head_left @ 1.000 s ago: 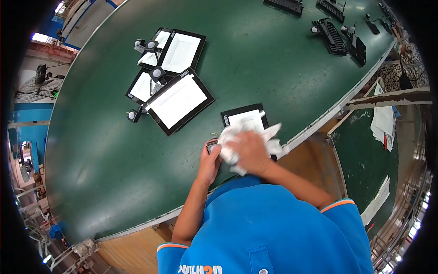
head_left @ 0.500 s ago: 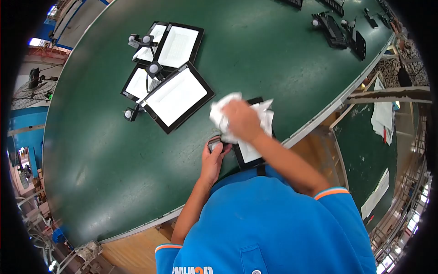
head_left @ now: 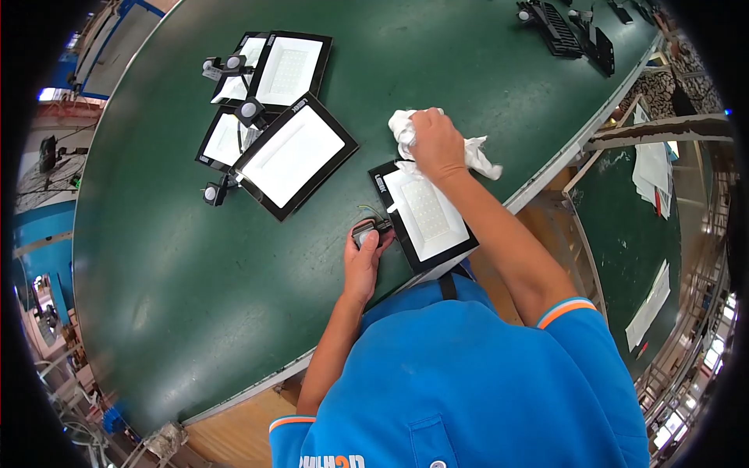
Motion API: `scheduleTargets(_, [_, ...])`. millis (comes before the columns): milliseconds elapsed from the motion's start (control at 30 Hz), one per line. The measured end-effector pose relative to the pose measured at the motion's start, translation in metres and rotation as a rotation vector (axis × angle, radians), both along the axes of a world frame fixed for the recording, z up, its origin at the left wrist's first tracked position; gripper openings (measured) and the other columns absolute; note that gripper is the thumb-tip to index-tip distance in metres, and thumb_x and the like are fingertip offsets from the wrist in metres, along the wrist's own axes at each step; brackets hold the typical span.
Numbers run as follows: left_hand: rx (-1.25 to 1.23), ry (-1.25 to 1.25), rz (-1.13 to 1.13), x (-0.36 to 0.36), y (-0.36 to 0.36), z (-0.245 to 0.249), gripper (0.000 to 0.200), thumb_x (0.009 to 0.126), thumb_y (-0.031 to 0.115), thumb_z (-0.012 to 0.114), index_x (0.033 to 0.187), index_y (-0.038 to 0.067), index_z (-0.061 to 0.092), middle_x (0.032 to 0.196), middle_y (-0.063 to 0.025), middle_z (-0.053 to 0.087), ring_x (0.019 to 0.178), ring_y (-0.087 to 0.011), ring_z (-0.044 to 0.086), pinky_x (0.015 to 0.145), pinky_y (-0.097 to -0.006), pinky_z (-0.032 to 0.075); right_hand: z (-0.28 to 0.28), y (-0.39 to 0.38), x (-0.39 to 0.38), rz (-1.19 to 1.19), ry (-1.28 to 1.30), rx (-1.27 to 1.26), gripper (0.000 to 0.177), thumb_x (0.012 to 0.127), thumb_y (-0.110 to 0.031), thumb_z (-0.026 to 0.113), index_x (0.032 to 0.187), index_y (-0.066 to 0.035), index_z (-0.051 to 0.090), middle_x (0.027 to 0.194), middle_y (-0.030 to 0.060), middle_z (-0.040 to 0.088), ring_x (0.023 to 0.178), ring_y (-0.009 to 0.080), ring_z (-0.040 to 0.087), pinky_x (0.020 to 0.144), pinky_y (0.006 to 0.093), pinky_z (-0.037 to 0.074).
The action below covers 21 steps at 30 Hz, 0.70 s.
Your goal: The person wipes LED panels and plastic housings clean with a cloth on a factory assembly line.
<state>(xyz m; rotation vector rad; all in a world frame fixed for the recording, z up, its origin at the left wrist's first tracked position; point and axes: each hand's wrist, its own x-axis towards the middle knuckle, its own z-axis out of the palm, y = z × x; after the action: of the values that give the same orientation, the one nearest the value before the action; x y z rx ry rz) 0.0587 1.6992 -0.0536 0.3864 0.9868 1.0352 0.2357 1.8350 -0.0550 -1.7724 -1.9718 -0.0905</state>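
Note:
A floodlight [head_left: 427, 216] with a black frame and a white LED panel lies face up at the table's front edge, close to my body. My left hand [head_left: 364, 253] is closed around the small black motion sensor [head_left: 363, 233] attached to its left side; a thin wire shows beside it. My right hand [head_left: 437, 144] grips a crumpled white cloth [head_left: 481, 158] at the floodlight's far edge. Part of the cloth hangs out to the right of the hand, and a fold touches the frame.
Several similar floodlights [head_left: 295, 160] with sensors lie overlapped to the left on the green table [head_left: 195, 312]. Black finned lamp parts [head_left: 555, 31] sit at the far right. Beyond the table edge, papers [head_left: 652, 168] rest on another green surface.
My right hand has moved away from me with the cloth, uncovering the floodlight's panel. My left hand stays on the sensor.

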Motion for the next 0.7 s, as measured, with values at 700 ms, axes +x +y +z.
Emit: scheduleTargets(700, [0.112,0.031,-0.065,-0.007,-0.004,-0.014,0.036,0.088,0.020,0.057,0.115,0.002,0.042,0.113,-0.0137,0.052,0.103,-0.0285,0.054,0.096,-0.0460,0.040,0.008,-0.100,0.024,-0.014,0.150,-0.024,0.013,0.075,-0.011,0.055,0.088,-0.009,0.056,0.082,0.0093,0.052,0.078,0.0281,0.051,0.065,0.0396,0.043])
